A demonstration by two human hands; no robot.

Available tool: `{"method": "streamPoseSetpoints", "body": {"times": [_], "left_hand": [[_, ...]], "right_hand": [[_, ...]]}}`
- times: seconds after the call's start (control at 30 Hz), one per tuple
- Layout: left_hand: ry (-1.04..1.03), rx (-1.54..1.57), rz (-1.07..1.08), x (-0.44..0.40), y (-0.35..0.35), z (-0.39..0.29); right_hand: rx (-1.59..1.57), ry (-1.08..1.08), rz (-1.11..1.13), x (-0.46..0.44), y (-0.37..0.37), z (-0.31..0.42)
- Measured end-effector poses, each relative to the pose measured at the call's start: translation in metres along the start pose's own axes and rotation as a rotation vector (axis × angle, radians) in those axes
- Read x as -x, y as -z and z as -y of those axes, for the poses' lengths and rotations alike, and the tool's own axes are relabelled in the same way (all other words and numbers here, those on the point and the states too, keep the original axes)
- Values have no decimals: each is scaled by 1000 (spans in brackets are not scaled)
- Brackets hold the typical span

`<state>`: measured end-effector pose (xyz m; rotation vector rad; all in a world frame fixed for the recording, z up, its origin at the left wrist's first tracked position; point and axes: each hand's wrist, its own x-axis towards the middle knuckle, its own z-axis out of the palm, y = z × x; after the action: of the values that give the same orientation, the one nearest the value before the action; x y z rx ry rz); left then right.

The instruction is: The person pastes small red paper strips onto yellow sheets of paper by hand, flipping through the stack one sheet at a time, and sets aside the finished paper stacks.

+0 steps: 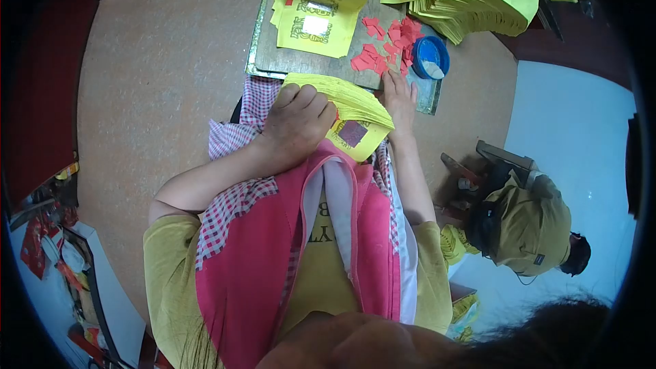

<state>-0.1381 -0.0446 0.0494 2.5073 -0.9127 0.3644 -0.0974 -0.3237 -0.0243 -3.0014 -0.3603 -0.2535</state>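
My left hand (pixel 301 121) is closed on a thick stack of yellow printed paper (pixel 355 106), held over my lap at the table's near edge. A dark square and black print show on its lower sheet, and a bit of red peeks out beside my fingers. My right hand (pixel 401 102) rests at the table edge, right of the stack, fingers stretched toward a scatter of small red paper pieces (pixel 372 60). Whether a fingertip touches a piece cannot be made out. Close by stands a blue round tub (pixel 430 57) with something whitish inside.
Fanned yellow sheets (pixel 321 10) lie on the table (pixel 273 61). A larger yellow pile (pixel 471 0) lies at the upper right. To the right, a wooden stool (pixel 506 156) carries a khaki bag (pixel 529 222). Assorted items (pixel 68 253) stand along the left wall.
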Motion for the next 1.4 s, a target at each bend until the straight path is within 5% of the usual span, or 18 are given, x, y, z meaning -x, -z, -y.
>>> {"method": "streamPoseSetpoints", "body": {"times": [0.07,0.23,0.43,0.63,0.77,1.3,1.4], "left_hand": [[-15,6,56,0,1,0],[-25,22,-9,0,0,-3],[-19,2,7,11,-7,-3],[-20,-2,-36,3,-2,-4],[-14,-24,-76,4,-4,-4],[8,16,-81,4,-2,-4],[25,-11,3,3,-1,-4]], "right_hand": [[-31,14,16,2,-6,-6],[-613,-415,106,-17,21,-6],[-955,-347,86,-20,47,12],[-592,233,305,-37,104,79],[-332,263,178,-42,93,94],[-268,268,79,-12,101,82],[-465,164,103,-15,108,81]]}}
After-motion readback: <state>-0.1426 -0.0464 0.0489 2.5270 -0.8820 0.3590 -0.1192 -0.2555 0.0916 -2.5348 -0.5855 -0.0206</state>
